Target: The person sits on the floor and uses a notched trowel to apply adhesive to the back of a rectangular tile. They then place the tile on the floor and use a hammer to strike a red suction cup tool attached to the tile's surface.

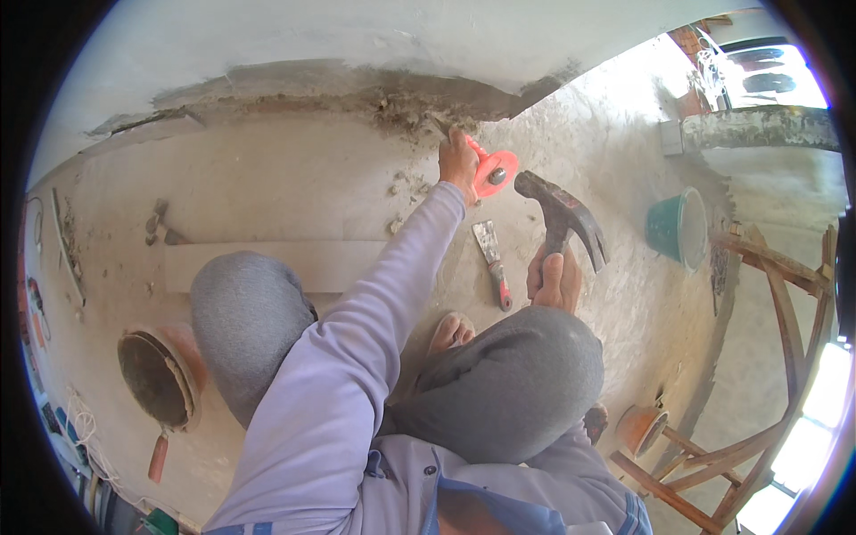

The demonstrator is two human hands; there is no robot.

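My left hand point(457, 162) reaches out to the base of the wall, its fingers wrapped round a chisel point(496, 173) with a round orange-red hand guard. The chisel's metal head shows in the middle of the guard. Its tip points at rough, broken mortar point(406, 111) along the foot of the wall and is partly hidden. Near my right knee, my right hand point(555, 282) grips a claw hammer point(562, 212) by the handle. The hammer's head is raised just right of the guard, apart from it. Between my hands on the floor lies a scraper point(492, 265) with a red-and-black handle.
Crumbs of mortar point(395, 225) lie on the floor. A pale board point(223, 266) and a second hammer point(160, 223) are at left, with a bucket point(165, 379) nearer me. At right stand a teal bucket point(675, 227), an orange bowl point(641, 428) and a wooden frame point(789, 330).
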